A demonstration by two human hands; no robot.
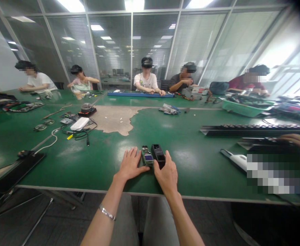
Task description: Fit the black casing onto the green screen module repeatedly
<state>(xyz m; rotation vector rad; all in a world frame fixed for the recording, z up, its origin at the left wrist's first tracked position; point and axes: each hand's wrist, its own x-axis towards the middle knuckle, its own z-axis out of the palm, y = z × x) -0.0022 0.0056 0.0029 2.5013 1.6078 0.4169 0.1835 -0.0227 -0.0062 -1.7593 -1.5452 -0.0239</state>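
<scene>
In front of me on the green table lie a small green circuit board with a display point(147, 158) and, just to its right, a black plastic casing point(158, 152) with openings in its face. My left hand point(131, 164) rests flat on the tabletop, fingers spread, its thumb by the board's lower left edge. My right hand point(167, 172) is around the near end of the casing, thumb on its left side and fingers on its right. That hand partly hides the casing's lower end.
A white power bank point(80, 124) with cables, eyeglasses point(40, 127) and a brown worn patch point(116, 118) lie further left. Gloves point(169, 109), long black rails point(254, 130) and a green basket point(247, 106) are to the right. Several people sit opposite; another person's hand point(299, 141) is at right.
</scene>
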